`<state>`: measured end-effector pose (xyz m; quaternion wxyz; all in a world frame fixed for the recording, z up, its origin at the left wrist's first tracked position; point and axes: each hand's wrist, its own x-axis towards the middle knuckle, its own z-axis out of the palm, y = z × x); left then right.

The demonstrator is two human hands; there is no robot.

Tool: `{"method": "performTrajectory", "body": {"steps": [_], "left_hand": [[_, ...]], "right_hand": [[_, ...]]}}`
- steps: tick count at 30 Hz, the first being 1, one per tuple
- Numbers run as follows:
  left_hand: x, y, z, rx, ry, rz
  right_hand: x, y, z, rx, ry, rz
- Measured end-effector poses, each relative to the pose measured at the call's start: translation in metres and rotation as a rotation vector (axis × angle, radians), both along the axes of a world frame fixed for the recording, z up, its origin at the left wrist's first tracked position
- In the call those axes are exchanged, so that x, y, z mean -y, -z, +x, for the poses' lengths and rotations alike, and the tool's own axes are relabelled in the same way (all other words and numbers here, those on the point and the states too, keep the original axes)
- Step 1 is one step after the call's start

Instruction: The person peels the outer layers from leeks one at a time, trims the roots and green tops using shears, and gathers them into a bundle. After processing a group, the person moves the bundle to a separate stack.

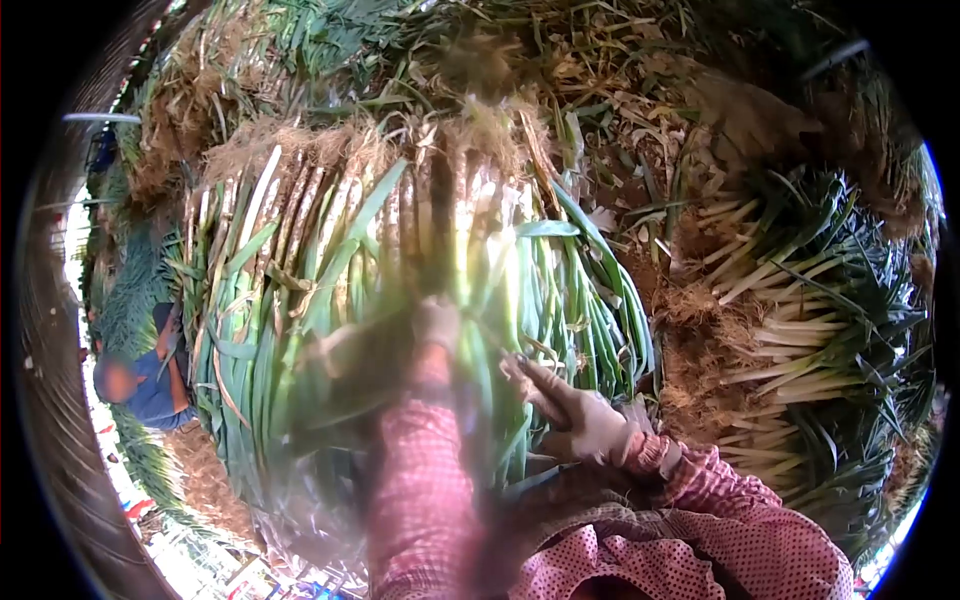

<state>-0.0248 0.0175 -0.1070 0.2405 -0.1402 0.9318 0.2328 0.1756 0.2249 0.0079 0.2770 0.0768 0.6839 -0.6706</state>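
Note:
A broad pile of long green onions (300,230) lies in front of me, roots at the far end and green leaves toward me. My left hand (435,322), at the end of a red checked sleeve, is over the middle of the pile. Motion smears its fingers, and a blurred streak of stalks and leaves runs around it. My right hand (590,418), in a pale glove, is at the right near part of the leaves. Its fingers stretch out to the left, close to the leaves, with nothing plainly held.
Another row of green onions (800,345) lies to the right, white stems and roots pointing left. Dry husks and loose leaves (640,110) cover the ground beyond. At the left, a person in dark blue clothing (160,385) is low beside more greens. Clear plastic (300,535) shows at the near left.

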Motion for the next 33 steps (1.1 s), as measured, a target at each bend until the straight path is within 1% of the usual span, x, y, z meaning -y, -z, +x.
{"method": "performTrajectory", "body": {"steps": [1, 2, 3, 5, 6, 8, 10, 11, 14, 15, 18, 19, 20, 22, 23, 25, 26, 28, 29, 30, 31, 32, 33], "left_hand": [[0.003, 0.007, -0.001, 0.02, -0.026, 0.011], [0.004, 0.013, -0.004, 0.031, -0.055, 0.026], [0.005, 0.013, -0.008, 0.054, -0.043, 0.022], [0.007, 0.013, -0.005, -0.014, -0.006, -0.014], [0.006, 0.009, -0.001, -0.043, 0.015, -0.031], [0.017, 0.027, -0.006, 0.015, -0.023, 0.013], [0.02, 0.037, -0.007, 0.089, -0.077, 0.044], [0.024, 0.041, -0.007, 0.077, -0.07, 0.066], [0.028, 0.038, -0.005, 0.026, 0.041, -0.029], [0.019, 0.025, -0.002, 0.053, 0.006, -0.024], [0.018, 0.02, -0.001, 0.067, 0.02, -0.05], [0.018, 0.02, 0.001, 0.043, 0.009, -0.038], [0.02, 0.021, 0.002, 0.058, 0.019, -0.018], [0.022, 0.022, 0.002, 0.087, 0.045, 0.031], [0.022, 0.022, 0.003, 0.062, 0.055, 0.034], [0.04, 0.036, -0.001, 0.076, 0.576, -0.172], [0.044, 0.042, 0.0, 0.098, 0.585, -0.177], [0.039, 0.032, 0.001, 0.143, 0.602, -0.188], [0.056, 0.052, 0.003, 0.117, 0.271, 0.068], [0.079, 0.081, 0.006, 0.089, -0.062, 0.316], [0.108, 0.124, 0.007, 0.058, -0.25, 0.469], [0.114, 0.117, 0.013, 0.034, -0.002, 0.397], [0.112, 0.104, 0.017, 0.007, 0.244, 0.329]], "right_hand": [[0.0, -0.003, -0.004, 0.017, -0.01, -0.011], [0.004, 0.003, -0.009, 0.101, 0.009, 0.029], [0.007, 0.011, -0.011, 0.0, 0.045, 0.021], [0.008, 0.017, -0.006, -0.039, 0.051, -0.021], [0.004, 0.002, -0.007, 0.024, 0.019, -0.05], [-0.002, -0.005, -0.013, 0.092, 0.002, -0.066], [-0.001, -0.004, -0.018, 0.11, 0.03, -0.052], [0.0, 0.0, -0.019, 0.104, 0.019, -0.033], [-0.001, -0.005, -0.019, 0.087, 0.052, -0.101], [0.005, 0.013, -0.017, -0.002, 0.086, -0.091], [0.008, 0.024, -0.034, -0.067, 0.115, -0.044], [0.004, 0.017, -0.042, 0.028, 0.079, -0.011], [0.005, 0.02, -0.05, 0.118, 0.099, -0.034], [0.01, 0.031, -0.054, -0.043, 0.169, -0.019], [0.011, 0.038, -0.056, -0.047, 0.159, -0.048], [0.013, 0.045, -0.059, -0.05, 0.138, -0.111], [0.011, 0.047, -0.065, -0.026, 0.14, -0.059], [0.005, 0.043, -0.092, 0.021, 0.142, 0.046], [0.003, 0.038, -0.106, 0.078, 0.112, 0.093], [-0.002, 0.025, -0.108, 0.128, 0.082, 0.052], [-0.008, 0.01, -0.107, 0.182, 0.052, 0.008], [-0.011, 0.003, -0.105, 0.238, 0.019, -0.033], [-0.007, 0.015, -0.079, 0.096, 0.033, -0.056]]}}
